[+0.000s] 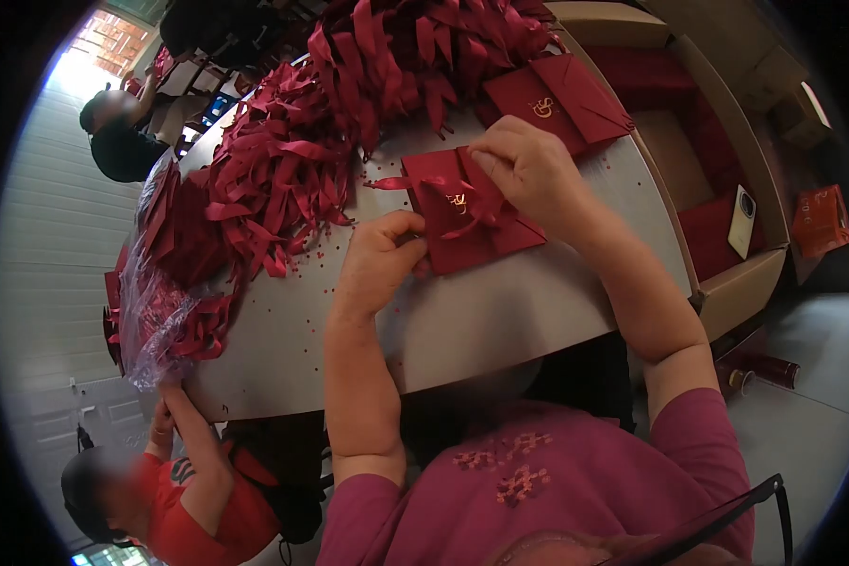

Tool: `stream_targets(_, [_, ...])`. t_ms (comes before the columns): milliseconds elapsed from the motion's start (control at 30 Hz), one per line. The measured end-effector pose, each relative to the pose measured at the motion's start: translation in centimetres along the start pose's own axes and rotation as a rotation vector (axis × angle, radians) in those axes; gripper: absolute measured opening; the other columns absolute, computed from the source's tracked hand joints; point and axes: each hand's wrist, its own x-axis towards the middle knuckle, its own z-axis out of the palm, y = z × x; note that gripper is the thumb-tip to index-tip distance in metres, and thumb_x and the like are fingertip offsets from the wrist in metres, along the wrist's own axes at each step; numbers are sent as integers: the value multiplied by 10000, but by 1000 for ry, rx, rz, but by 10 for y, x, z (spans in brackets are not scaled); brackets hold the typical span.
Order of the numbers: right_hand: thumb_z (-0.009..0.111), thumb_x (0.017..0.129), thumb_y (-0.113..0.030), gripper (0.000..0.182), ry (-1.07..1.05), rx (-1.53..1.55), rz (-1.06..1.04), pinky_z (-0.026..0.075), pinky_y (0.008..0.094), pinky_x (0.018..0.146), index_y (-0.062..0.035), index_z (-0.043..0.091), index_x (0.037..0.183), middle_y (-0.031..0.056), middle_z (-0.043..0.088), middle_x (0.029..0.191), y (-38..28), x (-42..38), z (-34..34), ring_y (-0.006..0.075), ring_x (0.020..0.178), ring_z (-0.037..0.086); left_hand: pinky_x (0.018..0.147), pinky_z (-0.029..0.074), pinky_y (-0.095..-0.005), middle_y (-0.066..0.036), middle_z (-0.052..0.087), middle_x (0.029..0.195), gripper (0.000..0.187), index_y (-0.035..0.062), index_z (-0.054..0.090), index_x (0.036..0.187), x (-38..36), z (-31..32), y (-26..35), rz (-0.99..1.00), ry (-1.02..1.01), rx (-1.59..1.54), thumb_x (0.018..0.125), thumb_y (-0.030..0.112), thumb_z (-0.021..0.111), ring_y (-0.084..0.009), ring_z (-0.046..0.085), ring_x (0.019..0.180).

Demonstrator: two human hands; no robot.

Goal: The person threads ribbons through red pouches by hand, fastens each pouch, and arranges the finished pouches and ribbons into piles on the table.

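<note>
A dark red paper bag [462,247] with a gold logo lies flat on the grey table [462,330], a red ribbon [481,209] tied in loops across its front. My left hand [382,255] is at the bag's left edge, thumb and fingertips pressed together; whatever lies between them is too small to make out. My right hand [528,170] rests at the bag's top edge, its fingers curled in a pinch with their tips partly hidden. Just beyond it lies another red bag [575,99] with a gold logo.
Heaps of red ribboned bags [283,160] cover the table's far and left sides, beside clear plastic wrap [151,330]. At right stands a cardboard box [745,283] with red bags and a phone [741,223]. A person in red [198,509] sits at lower left; others are farther back.
</note>
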Motion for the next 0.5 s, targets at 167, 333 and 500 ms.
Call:
stream_targets(167, [646, 867, -238, 198, -213, -118, 17, 503, 409, 787, -45, 689, 883, 131, 622, 913, 13, -10, 16, 336, 886, 612, 587, 455, -242, -22, 617, 750, 144, -26, 655, 921, -2, 0, 4, 28, -20, 62, 795, -29, 584, -98, 587, 627])
stream_targets(333, [697, 809, -77, 132, -403, 430, 334, 512, 304, 676, -14, 633, 905, 55, 637, 858, 14, 0, 8, 183, 738, 649, 598, 467, -240, -24, 637, 728, 153, -25, 662, 905, -3, -1, 7, 1, -52, 112, 779, -15, 576, -96, 597, 632])
stream_targets(500, [682, 817, -17, 380, -472, 994, 615, 528, 259, 709, -29, 518, 1160, 53, 654, 917, 9, 5, -7, 119, 765, 652, 607, 487, -243, -32, 649, 723, 150, -20, 661, 889, 0, -3, 4, -51, -65, 153, 774, -16, 565, -99, 607, 632])
